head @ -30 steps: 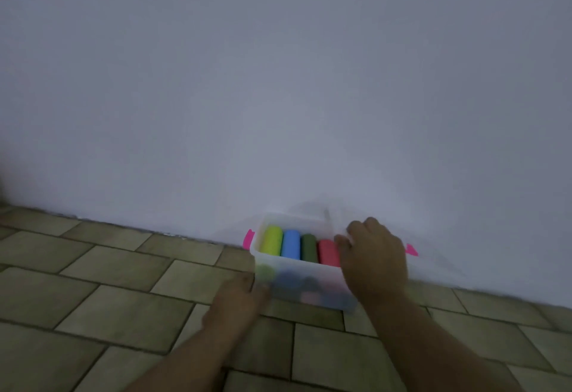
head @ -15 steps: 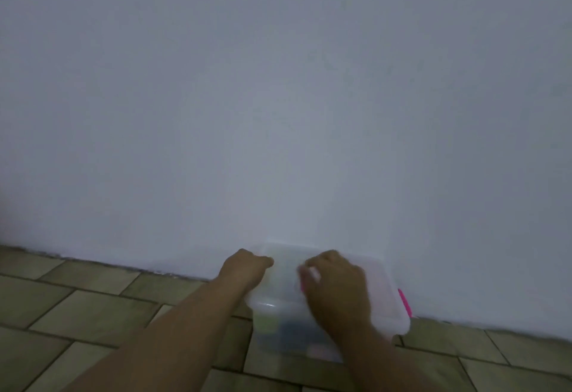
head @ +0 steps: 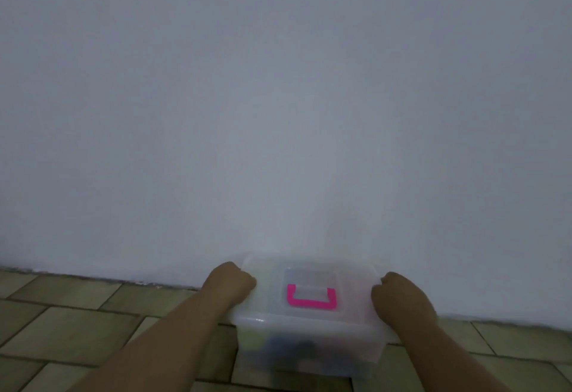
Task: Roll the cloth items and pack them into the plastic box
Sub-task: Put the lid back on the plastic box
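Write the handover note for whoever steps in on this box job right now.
Left hand: curled against the left end of the lid; what its grip closes on is hidden.
Right hand: the same at the right end.
Plastic box: on the tiled floor by the wall, lid on, pink handle lying flat.
Done: coloured cloth rolls show dimly through the front wall.
Left: probably fasten both end latches; they are hidden, so check them.

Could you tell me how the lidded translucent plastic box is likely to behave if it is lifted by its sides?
The translucent plastic box probably lifts light, holding only dim cloth shapes. Its glossy walls may slip. Its broad, squat body should resist tipping.
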